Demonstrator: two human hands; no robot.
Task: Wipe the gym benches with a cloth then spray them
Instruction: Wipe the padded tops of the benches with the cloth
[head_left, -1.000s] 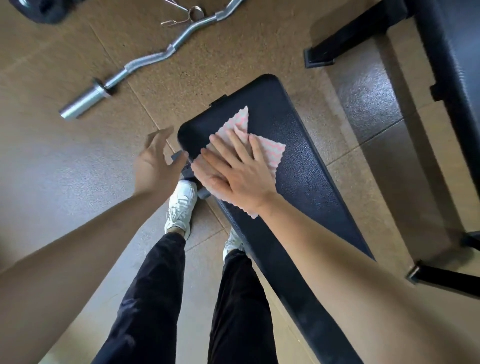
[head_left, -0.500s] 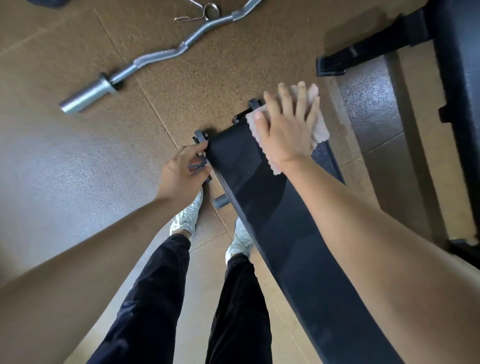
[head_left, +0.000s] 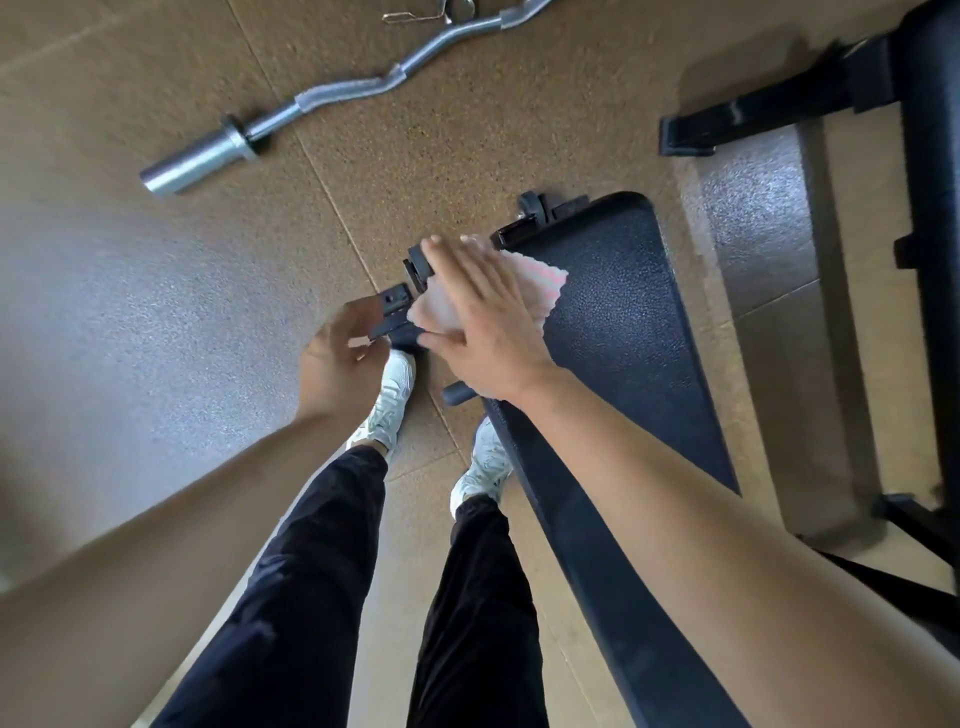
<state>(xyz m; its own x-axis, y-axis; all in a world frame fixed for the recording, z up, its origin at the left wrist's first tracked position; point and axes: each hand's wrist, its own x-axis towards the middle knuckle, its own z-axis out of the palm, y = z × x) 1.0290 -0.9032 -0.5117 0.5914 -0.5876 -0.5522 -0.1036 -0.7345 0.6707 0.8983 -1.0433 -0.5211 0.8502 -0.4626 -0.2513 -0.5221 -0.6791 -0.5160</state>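
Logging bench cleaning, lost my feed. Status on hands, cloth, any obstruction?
Right hand flat on cloth, pressing it to bench edge. Left hand at bench frame. No spray bottle in view. Curl bar on floor, apart from bench.

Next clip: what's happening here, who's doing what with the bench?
A person stands over a black padded bench and wipes it. The right hand lies flat, pressing a pink-and-white cloth onto the pad's left edge near its far end. The left hand grips the bench's metal frame bracket beside it. A curl bar lies on the floor beyond. No spray bottle is visible.
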